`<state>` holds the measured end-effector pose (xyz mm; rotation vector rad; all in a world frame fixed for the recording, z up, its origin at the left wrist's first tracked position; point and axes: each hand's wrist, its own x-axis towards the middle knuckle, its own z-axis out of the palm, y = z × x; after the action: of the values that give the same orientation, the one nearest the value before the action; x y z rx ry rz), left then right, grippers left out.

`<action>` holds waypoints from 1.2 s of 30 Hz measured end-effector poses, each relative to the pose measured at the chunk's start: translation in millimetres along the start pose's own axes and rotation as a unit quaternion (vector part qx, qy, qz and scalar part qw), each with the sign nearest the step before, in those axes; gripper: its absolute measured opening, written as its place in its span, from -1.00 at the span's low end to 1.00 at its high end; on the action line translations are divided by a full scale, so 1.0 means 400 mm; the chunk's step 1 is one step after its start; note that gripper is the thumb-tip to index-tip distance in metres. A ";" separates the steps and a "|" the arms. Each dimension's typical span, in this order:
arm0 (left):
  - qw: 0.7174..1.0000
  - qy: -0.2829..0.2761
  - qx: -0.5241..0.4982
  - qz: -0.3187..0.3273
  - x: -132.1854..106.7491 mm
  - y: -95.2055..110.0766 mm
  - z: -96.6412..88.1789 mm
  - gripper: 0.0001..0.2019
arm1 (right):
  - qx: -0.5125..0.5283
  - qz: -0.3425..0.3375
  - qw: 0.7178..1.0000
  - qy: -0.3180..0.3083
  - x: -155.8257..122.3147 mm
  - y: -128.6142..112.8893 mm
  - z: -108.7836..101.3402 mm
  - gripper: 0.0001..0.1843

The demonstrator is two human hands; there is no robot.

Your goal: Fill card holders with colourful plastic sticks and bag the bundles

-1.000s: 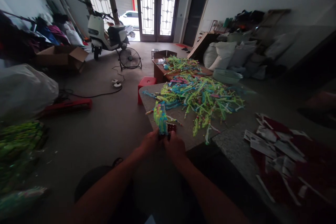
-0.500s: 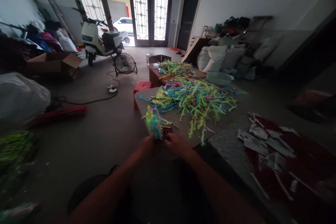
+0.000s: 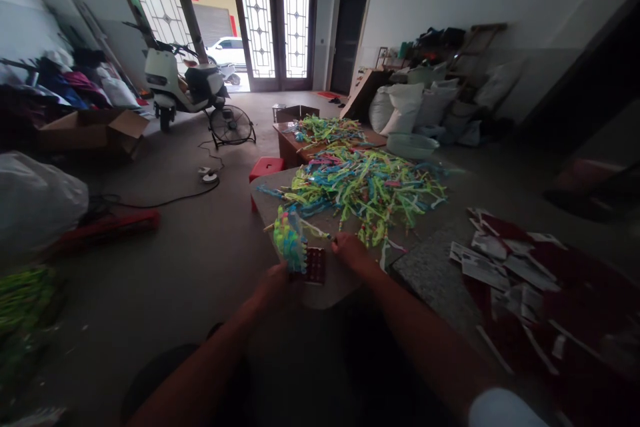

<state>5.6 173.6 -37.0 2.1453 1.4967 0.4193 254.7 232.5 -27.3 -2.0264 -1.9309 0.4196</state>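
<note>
My left hand (image 3: 273, 285) is closed at the near left edge of a dark red card (image 3: 315, 267) with rows of small pale dots. Yellow-green and blue plastic pieces (image 3: 290, 239) stand bunched along the card's left part. My right hand (image 3: 350, 250) has its fingers pinched at the dark end of a thin pale yellow-green strip (image 3: 315, 229) beside the card. Past both hands, a tangled heap of yellow-green, blue and pink strips (image 3: 370, 187) covers much of the grey tabletop (image 3: 345, 283). What exactly these strips are is too small to tell.
More strips lie on a brown table (image 3: 293, 144) behind. A red stool (image 3: 267, 165) stands at the table's left, a floor fan (image 3: 231, 125) and a scooter (image 3: 175, 83) farther off. Red and white cards (image 3: 500, 267) are spread at right. A pale basin (image 3: 413, 145) stands near white sacks.
My right hand has moved away from the card, right and slightly forward, to the strip's end. More of the dotted card shows now. My left hand stays at the card; the view has shifted slightly.
</note>
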 end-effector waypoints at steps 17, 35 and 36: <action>1.000 -0.002 -0.006 0.021 -0.003 -0.001 0.002 -0.85 | 0.179 -0.107 0.978 0.001 -0.024 -0.055 0.062 -0.75; 1.000 0.002 -0.020 0.021 -0.005 -0.006 0.005 -0.85 | 0.199 -0.136 0.970 -0.041 -0.019 -0.053 0.045 -0.74; 1.000 0.003 -0.016 0.021 -0.004 -0.006 0.005 -0.84 | 0.200 -0.138 0.969 -0.037 -0.018 -0.052 0.047 -0.75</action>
<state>4.1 172.2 -40.1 2.1549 1.4421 0.4625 227.6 226.7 -35.9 -1.4874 -1.9437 0.7528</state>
